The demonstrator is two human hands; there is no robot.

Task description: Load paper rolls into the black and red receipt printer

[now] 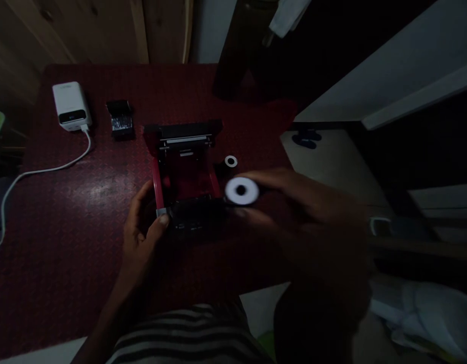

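A red and black box-shaped device, which looks like a small printer (187, 184), sits on the table with its lid raised at the back and its red inside bare. My left hand (142, 225) grips its front left corner, thumb on the top edge and fingers against the side. To the right of the device, my right hand (294, 212) pinches a white roll (230, 196) with a dark centre hole between thumb and fingers. Motion blurs that hand a little. Just behind the roll, a smaller white-ended roll (234, 158) stands by the device's right side.
The table (104, 242) has a dark red patterned top. A white power bank (71, 103) with a white cable (47, 171) lies at the back left, beside a small black object (121, 121). A dark cylinder (243, 45) rises at the back. Slippers (307, 139) lie on the floor.
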